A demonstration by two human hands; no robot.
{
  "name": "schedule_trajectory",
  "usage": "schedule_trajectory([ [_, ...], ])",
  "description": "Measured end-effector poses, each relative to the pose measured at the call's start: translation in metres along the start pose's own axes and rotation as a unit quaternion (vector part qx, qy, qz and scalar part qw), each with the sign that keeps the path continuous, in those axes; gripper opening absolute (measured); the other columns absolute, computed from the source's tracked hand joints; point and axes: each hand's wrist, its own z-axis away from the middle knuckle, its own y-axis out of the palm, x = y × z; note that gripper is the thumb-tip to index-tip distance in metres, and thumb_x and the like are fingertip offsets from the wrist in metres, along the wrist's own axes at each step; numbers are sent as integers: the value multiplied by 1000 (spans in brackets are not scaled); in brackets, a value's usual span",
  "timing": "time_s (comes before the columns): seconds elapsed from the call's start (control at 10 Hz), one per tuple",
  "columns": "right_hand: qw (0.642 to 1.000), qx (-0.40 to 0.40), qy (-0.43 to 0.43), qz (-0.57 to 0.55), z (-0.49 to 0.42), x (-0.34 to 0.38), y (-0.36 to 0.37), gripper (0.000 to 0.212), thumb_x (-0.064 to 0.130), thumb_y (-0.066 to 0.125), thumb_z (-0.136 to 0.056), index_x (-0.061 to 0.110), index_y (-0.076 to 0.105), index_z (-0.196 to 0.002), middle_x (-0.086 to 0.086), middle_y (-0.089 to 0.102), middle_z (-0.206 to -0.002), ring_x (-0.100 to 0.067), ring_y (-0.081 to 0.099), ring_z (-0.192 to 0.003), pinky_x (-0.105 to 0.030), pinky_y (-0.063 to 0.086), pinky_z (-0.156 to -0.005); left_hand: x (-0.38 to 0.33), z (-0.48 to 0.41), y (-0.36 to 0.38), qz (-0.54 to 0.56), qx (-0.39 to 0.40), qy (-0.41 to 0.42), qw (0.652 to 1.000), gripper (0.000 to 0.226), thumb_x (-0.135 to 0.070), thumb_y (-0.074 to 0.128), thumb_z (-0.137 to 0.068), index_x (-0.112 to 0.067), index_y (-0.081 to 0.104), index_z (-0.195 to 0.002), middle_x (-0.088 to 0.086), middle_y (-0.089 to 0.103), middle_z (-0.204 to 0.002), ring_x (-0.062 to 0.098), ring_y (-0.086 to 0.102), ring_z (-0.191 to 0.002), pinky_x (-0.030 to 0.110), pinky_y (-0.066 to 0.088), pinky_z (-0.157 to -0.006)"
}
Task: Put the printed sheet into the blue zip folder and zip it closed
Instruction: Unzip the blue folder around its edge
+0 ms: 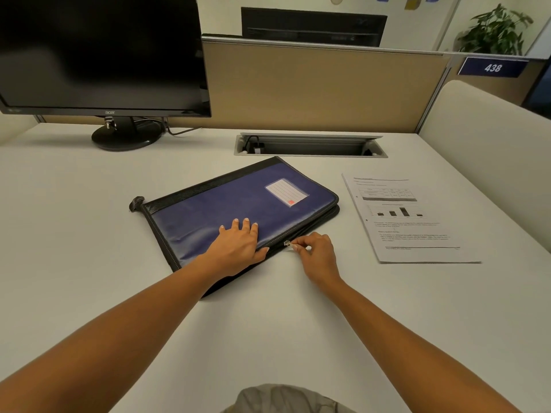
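The right grip pinches the zip pull on the near edge of the one blue folder. The left grip lies flat on the folder — fingers straight, holding nothing. One sheet lies on the surface right of the folder, not touching it. One monitor stands on the surface, back left.

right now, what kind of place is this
Most likely an office cubicle: a computer monitor stands on the desk, a fabric partition runs behind it, and a blue plate beside it reads 438.
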Motion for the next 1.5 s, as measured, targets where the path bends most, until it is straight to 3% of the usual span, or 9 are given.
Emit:
schedule_trajectory([
  [0.6, 999, 21, -19, -32, 9, -2, 5, 19, 15, 57, -89, 7, 67, -103, -12, 62, -105, -10, 41, -92, -20, 35, -79, 3, -4, 7, -11, 2, -1, 1000, 71, -53, 24, -94, -8, 9, -145, 18, 11, -155, 38, 12, -141, 55, 18, -112],
  [0.8, 999, 25, -32, -28, 8, -3, 5, 20, 17, 57, -88, 8, 67, -102, -12, 63, -104, -10, 41, -92, -8, 32, -68, 3, -2, 6, -14, -4, -1, 1000, 70, -52, 25, -94, -8, 8, -146, 17, 11, -155, 37, 12, -141, 54, 18, -112],
  [0.9, 999, 24, -33, -3, 8, -4, 5, 20, 19, 57, -89, 8, 67, -102, -11, 63, -103, -10, 41, -90, -17, 34, -74, 3, 0, 6, -14, -7, -1, 1000, 71, -53, 26, -94, -8, 9, -146, 16, 12, -155, 37, 12, -141, 54, 18, -112],
  [1.0, 995, 39, -70, 62, 8, -3, 5, 15, 19, 52, -91, 8, 63, -92, -12, 62, -95, -12, 42, -83, -21, 33, -70, 4, 0, 6, -12, -24, 0, 1000, 73, -55, 29, -92, -9, 11, -145, 15, 15, -154, 35, 15, -141, 54, 21, -112],
  [1.1, 978, 78, -103, 166, 7, -1, 5, 24, 22, 39, -96, 15, 44, -73, -11, 58, -85, -17, 42, -75, -27, 31, -65, 4, 0, 6, -13, -23, 0, 1000, 77, -59, 31, -90, -10, 10, -146, 15, 15, -154, 35, 15, -141, 54, 20, -112],
  [1.2, 958, 92, -133, 235, 8, 3, 7, 28, 22, 33, -96, 17, 35, -68, -4, 46, -76, -18, 40, -72, -30, 29, -63, 4, -1, 7, -17, -17, -2, 1000, 76, -59, 26, -91, -9, 9, -146, 16, 13, -155, 36, 13, -141, 54, 19, -113],
  [1.5, 956, 107, -174, 212, 12, 0, 4, 24, 19, 35, -95, 12, 36, -71, -3, 42, -70, -18, 37, -66, -28, 24, -60, 3, -4, 14, -12, -20, -10, 1000, 73, -57, 22, -92, -9, 8, -146, 17, 11, -155, 37, 11, -142, 54, 16, -113],
])
